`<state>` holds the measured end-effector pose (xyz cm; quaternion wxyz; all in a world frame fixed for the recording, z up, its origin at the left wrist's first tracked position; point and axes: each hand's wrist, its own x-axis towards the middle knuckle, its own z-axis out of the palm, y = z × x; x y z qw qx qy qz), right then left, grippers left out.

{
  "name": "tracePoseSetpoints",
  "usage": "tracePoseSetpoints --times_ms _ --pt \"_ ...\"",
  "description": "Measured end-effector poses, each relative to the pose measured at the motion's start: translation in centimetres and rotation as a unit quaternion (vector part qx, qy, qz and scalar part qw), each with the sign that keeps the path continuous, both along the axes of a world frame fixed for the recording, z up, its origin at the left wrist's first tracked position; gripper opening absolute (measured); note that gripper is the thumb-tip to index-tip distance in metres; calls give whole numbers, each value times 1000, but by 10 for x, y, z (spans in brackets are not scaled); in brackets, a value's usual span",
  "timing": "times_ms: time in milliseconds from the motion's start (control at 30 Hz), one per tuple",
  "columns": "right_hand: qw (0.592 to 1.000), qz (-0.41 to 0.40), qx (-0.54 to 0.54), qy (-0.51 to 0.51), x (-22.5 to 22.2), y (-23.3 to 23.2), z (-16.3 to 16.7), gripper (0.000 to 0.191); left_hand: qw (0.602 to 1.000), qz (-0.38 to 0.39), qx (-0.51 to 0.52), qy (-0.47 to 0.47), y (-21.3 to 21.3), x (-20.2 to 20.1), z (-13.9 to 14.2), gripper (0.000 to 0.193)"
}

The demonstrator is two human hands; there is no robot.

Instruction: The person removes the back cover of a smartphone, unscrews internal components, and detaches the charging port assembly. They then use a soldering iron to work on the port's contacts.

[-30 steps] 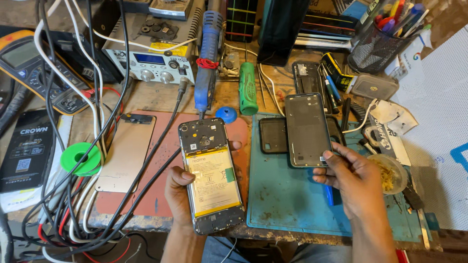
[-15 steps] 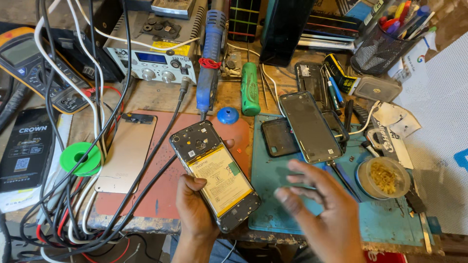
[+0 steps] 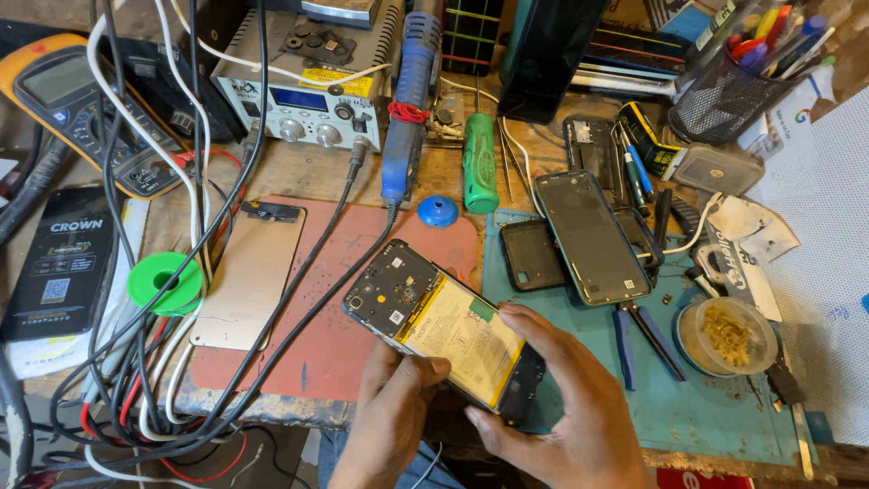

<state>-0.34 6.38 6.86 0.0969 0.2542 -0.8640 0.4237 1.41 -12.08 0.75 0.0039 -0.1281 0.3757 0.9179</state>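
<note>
Opened phone [image 3: 444, 330] sits lower centre, gripped by left hand [image 3: 394, 407] and right hand [image 3: 561, 407] at the bench [image 3: 299, 172] front edge; cables [image 3: 154, 380] crowd left, tools right.

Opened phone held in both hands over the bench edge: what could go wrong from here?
1. The opened phone sits tilted in the left hand and right hand above the table edge; a slip could drop it off the bench.
2. Its exposed battery lies under the right fingers; hard pressing might dent it.
3. Tangled cables hang close by and could snag.
</note>
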Motion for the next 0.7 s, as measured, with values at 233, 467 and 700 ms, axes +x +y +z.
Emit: tracePoseSetpoints --times_ms 233,467,700 --pt "998 -31 -11 -52 -13 34 7 93 524 124 -842 7 -81 16 34 56" --pt "995 -35 -36 -90 -14 25 -1 90 438 248 -863 -48 -105 3 39 45" --pt "991 -33 54 -116 -20 18 8 95 427 274 -860 -44 -109 -3 21 37"
